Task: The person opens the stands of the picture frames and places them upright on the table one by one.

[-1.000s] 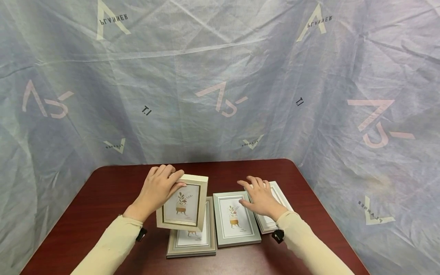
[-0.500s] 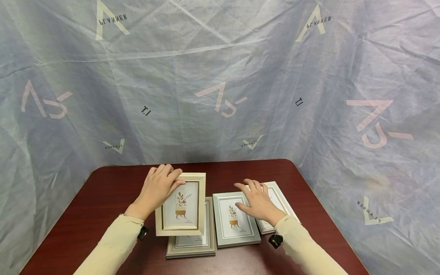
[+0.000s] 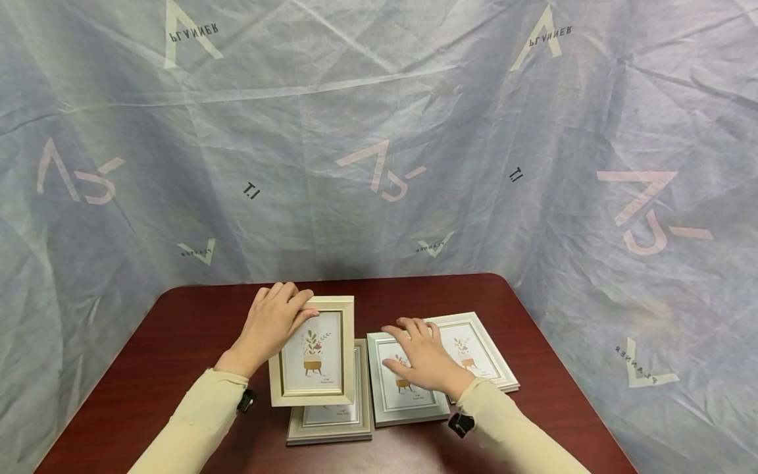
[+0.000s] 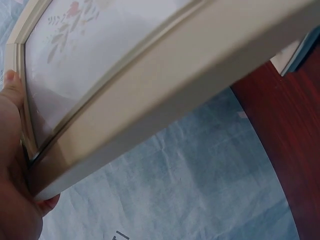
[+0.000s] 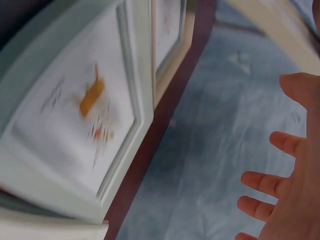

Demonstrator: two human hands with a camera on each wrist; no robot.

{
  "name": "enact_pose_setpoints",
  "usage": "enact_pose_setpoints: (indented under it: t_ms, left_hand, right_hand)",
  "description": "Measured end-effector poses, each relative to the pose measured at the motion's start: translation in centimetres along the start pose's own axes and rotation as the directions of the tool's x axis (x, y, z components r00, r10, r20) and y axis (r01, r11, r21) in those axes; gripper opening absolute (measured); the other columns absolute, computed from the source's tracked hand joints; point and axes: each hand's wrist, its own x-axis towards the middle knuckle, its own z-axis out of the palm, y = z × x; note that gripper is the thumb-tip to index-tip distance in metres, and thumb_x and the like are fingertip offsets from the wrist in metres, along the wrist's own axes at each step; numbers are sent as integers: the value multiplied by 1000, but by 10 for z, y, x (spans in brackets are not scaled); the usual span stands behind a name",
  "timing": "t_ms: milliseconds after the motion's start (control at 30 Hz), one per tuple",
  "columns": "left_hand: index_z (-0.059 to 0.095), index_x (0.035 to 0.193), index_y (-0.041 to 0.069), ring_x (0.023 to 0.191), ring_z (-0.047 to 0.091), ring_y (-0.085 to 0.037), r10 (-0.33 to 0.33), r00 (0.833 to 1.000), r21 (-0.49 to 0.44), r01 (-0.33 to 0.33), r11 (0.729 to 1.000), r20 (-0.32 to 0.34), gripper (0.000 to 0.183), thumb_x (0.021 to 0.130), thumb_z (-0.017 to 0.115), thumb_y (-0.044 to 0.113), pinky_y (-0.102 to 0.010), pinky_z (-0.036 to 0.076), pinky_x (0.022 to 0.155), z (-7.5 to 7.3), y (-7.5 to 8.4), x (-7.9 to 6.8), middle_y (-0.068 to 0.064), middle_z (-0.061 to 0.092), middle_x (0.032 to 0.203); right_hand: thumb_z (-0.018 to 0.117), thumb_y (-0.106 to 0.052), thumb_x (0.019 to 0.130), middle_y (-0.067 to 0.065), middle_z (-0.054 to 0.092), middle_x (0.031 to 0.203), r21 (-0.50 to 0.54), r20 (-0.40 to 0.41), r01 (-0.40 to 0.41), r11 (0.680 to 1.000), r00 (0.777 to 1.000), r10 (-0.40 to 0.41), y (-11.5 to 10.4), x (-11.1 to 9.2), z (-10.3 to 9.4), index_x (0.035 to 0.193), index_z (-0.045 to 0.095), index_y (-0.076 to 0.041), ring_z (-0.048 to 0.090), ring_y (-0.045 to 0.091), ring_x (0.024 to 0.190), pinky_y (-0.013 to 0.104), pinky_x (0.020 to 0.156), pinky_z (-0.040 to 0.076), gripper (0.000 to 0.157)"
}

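Note:
In the head view my left hand (image 3: 266, 332) grips a cream picture frame (image 3: 316, 399) with a gold inner edge by its upper left corner. The thumb lies on the front, as the left wrist view shows of the hand (image 4: 11, 150) and frame (image 4: 145, 90). Raised and facing me, it partly hides a beige picture frame (image 3: 331, 432) on the table. My right hand (image 3: 423, 359), its fingers spread and holding nothing, is above a grey-green picture frame (image 3: 380, 395). In the right wrist view a gap separates the hand (image 5: 292, 185) from that frame (image 5: 122, 160).
A white picture frame (image 3: 500, 362) lies slanted at the right, its left side partly covered by my right hand. The dark red table (image 3: 195, 322) has rounded far corners. Grey printed cloth (image 3: 308, 217) hangs behind it and along both sides.
The right hand has moved left, from over the white picture frame to over the grey-green one. The held cream picture frame has turned to face me more squarely.

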Motion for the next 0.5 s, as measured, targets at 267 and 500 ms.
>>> enact_pose_setpoints:
  t_ms: [267, 500]
  left_hand:
    - [64, 109, 7, 77, 49, -29, 5, 1000, -8, -6, 1000, -24, 61, 101, 27, 56, -46, 40, 68, 1, 1, 0, -8, 52, 85]
    - [64, 108, 6, 76, 50, -29, 9, 999, 1, -9, 1000, -44, 62, 101, 27, 56, -46, 40, 67, 1, 0, 0, -8, 53, 85]
  right_hand:
    - [54, -52, 97, 15, 43, 143, -2, 74, 78, 997, 994, -77, -37, 9, 11, 145, 45, -16, 39, 34, 131, 59, 102, 28, 61]
    - [54, -52, 97, 14, 45, 141, 15, 23, 72, 997, 997, -73, -52, 12, 18, 140, 48, -13, 39, 32, 131, 57, 101, 29, 59]
